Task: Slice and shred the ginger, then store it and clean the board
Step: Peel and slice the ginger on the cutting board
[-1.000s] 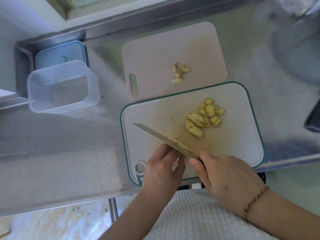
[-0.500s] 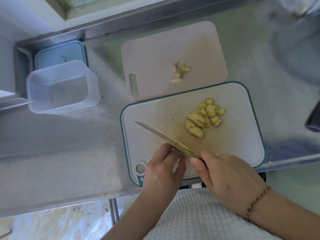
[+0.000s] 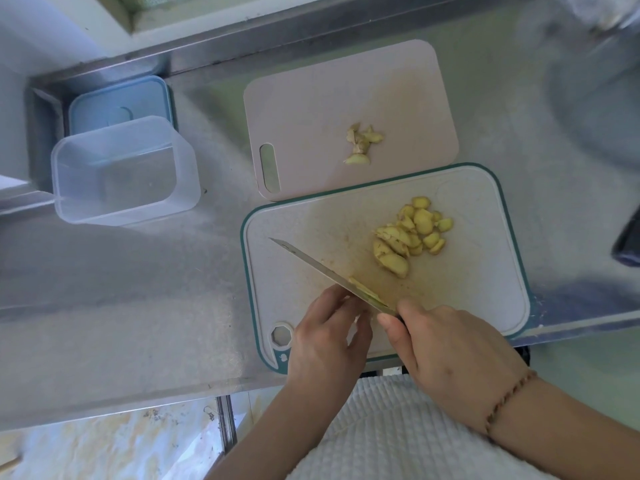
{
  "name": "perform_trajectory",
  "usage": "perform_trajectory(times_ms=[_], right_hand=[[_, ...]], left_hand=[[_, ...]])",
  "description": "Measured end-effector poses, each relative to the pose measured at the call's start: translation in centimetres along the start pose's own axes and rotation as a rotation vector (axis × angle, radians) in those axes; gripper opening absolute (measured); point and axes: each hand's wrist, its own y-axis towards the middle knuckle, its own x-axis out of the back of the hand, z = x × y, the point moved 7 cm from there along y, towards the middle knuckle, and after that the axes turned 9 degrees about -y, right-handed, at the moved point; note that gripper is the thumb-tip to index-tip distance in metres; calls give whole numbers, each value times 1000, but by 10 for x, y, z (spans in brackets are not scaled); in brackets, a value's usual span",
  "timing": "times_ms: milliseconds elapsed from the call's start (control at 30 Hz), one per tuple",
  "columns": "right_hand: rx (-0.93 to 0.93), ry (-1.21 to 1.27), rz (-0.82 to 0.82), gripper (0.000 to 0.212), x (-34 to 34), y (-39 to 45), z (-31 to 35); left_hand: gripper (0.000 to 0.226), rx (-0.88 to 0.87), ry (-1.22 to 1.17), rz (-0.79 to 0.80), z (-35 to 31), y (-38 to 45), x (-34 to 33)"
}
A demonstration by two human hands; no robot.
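Nearest us, our right hand [image 3: 450, 351] grips the knife [image 3: 332, 275] at the handle, thumb forward by the blade's heel. Our left hand [image 3: 329, 337] sits just left of it, fingers curled down against the blade's near flat; what they pin we cannot tell, the fingers hide it

Blade runs diagonally, heel near the hands, tip up-left over the board [image 3: 485, 289]. A pale strip of ginger [image 3: 367, 291] lies along the blade's far side, long axis parallel to the edge, touching it

We judge the next cut turns on this: the strip lies directly ahead of the left fingertips and across the blade from them, so the left hand is nearer to feed it

Farther right on the board, the slices [image 3: 412, 233] sit in a heap, well apart from the knife

Beyond, trimmings [image 3: 362, 143] on the pink board [image 3: 311, 109]; tub [image 3: 124, 171] far left, holding no ginger yet
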Motion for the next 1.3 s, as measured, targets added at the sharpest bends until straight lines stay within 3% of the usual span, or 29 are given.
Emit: perform_trajectory(times_ms=[267,400,633,800,1033,1300], right_hand=[[-6,11,-62,41,2,15,6],[-3,25,-52,50,-5,4,-3],[-35,115,-87,43,-17,18,-10],[-86,157,-18,39,-28,-7,-24],[-137,279,-193,44,-10,11,-52],[-21,231,-127,46,0,-18,-29]], left_hand=[[8,40,33,42,5,0,-3],[14,34,20,15,5,-1,-4],[14,4,5,-21,0,-2,-4],[15,17,-14,-4,-1,-2,-3],[16,-4,13,1,-4,-3,-3],[17,34,23,-6,-2,-5,-3]])
